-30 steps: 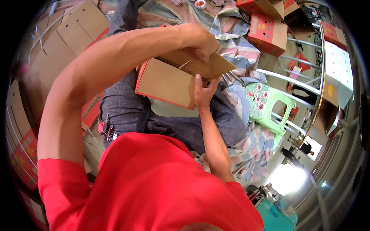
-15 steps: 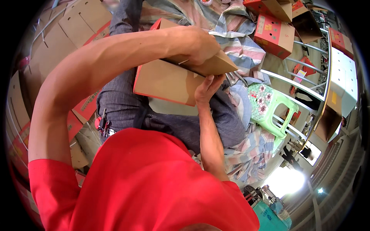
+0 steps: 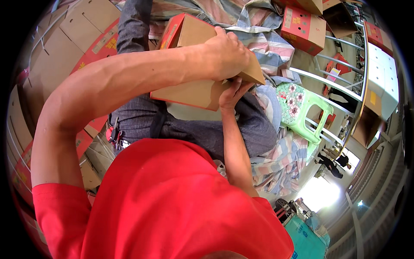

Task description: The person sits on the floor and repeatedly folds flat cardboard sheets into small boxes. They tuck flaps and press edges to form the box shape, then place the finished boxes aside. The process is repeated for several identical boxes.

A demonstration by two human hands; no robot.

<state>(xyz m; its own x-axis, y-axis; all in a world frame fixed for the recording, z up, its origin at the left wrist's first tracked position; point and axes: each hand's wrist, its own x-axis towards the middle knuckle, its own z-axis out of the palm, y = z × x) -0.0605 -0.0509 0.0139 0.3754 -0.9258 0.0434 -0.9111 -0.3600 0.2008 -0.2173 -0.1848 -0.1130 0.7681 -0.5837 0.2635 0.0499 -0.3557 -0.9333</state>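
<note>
The left hand presses its fingers closed over the top flap of the cardboard box, held above the lap. The right hand supports the flap from below, fingers curled on it. If either grip loosens, the flap may spring open.

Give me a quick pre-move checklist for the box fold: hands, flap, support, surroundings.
1. Left hand on the cardboard box: ok, it presses down on the top flap.
2. Right hand on the box: ok, it props the box from below, at the flap edge.
3. Flap fully seated: cannot tell, the left hand covers the seam.
4. Box supported: ok, held over the lap between both hands; whether it rests on the grey trousers cannot be told.
5. Space to the right: not ok, a green plastic stool stands close beside the knee.
6. Fingers clear of the fold: cannot tell, fingertips are hidden.
</note>
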